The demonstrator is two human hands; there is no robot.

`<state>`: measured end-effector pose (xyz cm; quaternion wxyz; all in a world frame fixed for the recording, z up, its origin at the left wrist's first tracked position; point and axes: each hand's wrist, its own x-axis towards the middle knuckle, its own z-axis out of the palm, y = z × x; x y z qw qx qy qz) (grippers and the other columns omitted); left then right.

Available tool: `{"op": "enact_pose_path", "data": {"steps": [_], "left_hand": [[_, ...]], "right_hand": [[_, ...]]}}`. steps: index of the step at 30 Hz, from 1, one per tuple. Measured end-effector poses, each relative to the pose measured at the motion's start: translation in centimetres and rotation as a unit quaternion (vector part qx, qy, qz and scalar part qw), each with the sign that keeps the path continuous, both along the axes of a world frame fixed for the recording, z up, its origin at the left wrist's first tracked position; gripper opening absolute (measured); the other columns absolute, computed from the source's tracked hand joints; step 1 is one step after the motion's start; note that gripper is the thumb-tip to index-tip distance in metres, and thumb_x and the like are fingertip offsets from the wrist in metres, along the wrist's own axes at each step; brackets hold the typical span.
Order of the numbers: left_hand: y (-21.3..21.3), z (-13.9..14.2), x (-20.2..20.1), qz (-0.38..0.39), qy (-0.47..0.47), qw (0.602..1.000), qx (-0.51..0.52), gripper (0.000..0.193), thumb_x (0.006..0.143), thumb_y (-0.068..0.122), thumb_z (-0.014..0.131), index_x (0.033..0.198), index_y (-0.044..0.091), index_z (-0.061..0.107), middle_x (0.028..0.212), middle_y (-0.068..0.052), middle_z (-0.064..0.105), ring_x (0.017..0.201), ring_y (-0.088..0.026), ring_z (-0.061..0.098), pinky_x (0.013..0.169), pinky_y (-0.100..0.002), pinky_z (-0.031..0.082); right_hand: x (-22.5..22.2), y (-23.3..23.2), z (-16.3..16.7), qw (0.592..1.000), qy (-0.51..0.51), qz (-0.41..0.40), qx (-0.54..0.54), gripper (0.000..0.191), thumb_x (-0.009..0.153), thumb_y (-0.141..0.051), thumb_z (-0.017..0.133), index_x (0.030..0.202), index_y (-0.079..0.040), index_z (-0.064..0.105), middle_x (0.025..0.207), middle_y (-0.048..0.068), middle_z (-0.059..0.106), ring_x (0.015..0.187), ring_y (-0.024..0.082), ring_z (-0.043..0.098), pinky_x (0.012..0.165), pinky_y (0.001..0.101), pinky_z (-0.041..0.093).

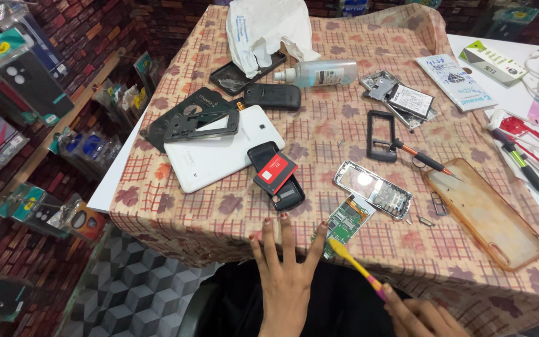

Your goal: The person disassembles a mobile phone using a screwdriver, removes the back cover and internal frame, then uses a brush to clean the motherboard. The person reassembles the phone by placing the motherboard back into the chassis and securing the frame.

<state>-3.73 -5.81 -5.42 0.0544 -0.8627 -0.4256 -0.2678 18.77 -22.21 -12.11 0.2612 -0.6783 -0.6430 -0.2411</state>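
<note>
My left hand [287, 268] lies flat with its fingers spread on the front edge of the patterned tablecloth [369, 37]; its fingertip touches a small green circuit board [344, 219]. My right hand [420, 315] grips a yellow and pink brush [355, 265] whose bristle end rests at the board's near edge. Just beyond the board lies a silver phone frame [373, 188]. A black phone back with a red battery [277, 175] sits to the left of it.
A white tablet [219, 153] carries a black frame [189, 122]. Farther off lie a black phone [272, 96], a spray bottle [319, 73], a white plastic bag [263, 28], a screwdriver [422, 157], a clear orange phone case [485, 212] and pens [525, 168].
</note>
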Motion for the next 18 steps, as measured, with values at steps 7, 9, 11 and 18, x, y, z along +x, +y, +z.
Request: {"op": "enact_pose_path", "data": {"steps": [7,9,11,18], "left_hand": [[-0.1,-0.1,0.0,0.008,-0.02,1.0,0.022,0.087,0.079,0.002,0.066,0.154,0.038,0.04,0.153,-0.025,0.034,0.141,-0.051,0.033,0.114,-0.07,0.023],[-0.1,-0.1,0.0,0.01,-0.005,1.0,0.009,0.09,0.077,0.0,0.066,0.154,0.038,0.04,0.153,-0.024,0.034,0.141,-0.05,0.033,0.114,-0.07,0.023],[-0.2,-0.1,0.0,0.009,-0.004,1.0,0.007,0.09,0.077,0.0,0.065,0.154,0.038,0.04,0.153,-0.025,0.033,0.141,-0.05,0.032,0.114,-0.071,0.023],[-0.3,-0.3,0.1,0.005,-0.023,1.0,0.0,0.09,0.078,0.0,0.065,0.155,0.039,0.039,0.154,-0.023,0.033,0.142,-0.049,0.032,0.114,-0.071,0.022]], "right_hand": [[-0.7,0.8,1.6,0.996,0.072,-0.042,0.031,0.048,0.068,-0.009,0.088,0.113,-0.023,0.077,0.062,-0.002,0.063,0.05,0.012,0.06,0.05,0.029,0.051],[-1.0,1.2,2.9,0.989,0.098,-0.104,0.032,0.047,0.075,-0.006,0.086,0.116,-0.027,0.077,0.069,0.002,0.065,0.057,0.013,0.063,0.052,0.0284,0.052],[-1.2,1.6,4.3,0.994,0.083,-0.061,0.047,0.048,0.081,-0.006,0.083,0.123,-0.026,0.074,0.076,0.0,0.066,0.064,0.01,0.066,0.057,0.0244,0.054],[-1.8,2.0,8.1,0.98,0.093,-0.17,-0.04,0.05,0.082,-0.009,0.084,0.128,-0.028,0.075,0.075,0.0,0.067,0.056,0.01,0.062,0.053,0.0279,0.051]]}}
